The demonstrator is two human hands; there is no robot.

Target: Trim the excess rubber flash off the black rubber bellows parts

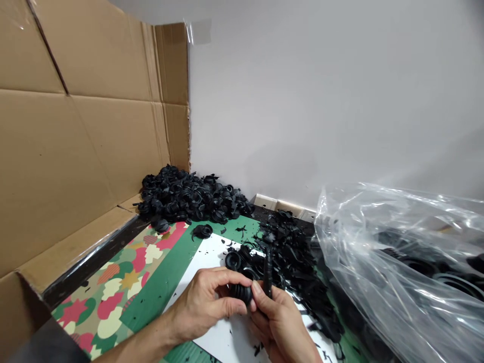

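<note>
Your left grip (pixel 204 305) is closed around a black ribbed part (pixel 242 293), thumb on the near side and index finger curled over the far side. Your right grip (pixel 280 325) is clenched on a slim black rod (pixel 268 269), which stands roughly upright out of the fist; the right thumb and fingertips also meet the right-hand edge of the ribbed part. The part is raised over a white sheet (pixel 207 254), between your two hands.

Just beyond your left fingers, a round black piece (pixel 233 260) lies at the edge of a spread of black scraps (pixel 298 257), which runs along the right side of the sheet. Small trimmings are scattered on the white. One loose part (pixel 202 231) sits apart, near the sheet's far edge. Further back, a heap of black ribbed parts (pixel 189 197) is banked in the corner, near a cardboard panel (pixel 94 136).

Green covering (pixel 166 272) and a patterned sheet (pixel 126 277) lie over the dark tabletop (pixel 96 262) to your left. To your right, a clear plastic bag (pixel 351 252) contains black items, partly obscured by its glare.
</note>
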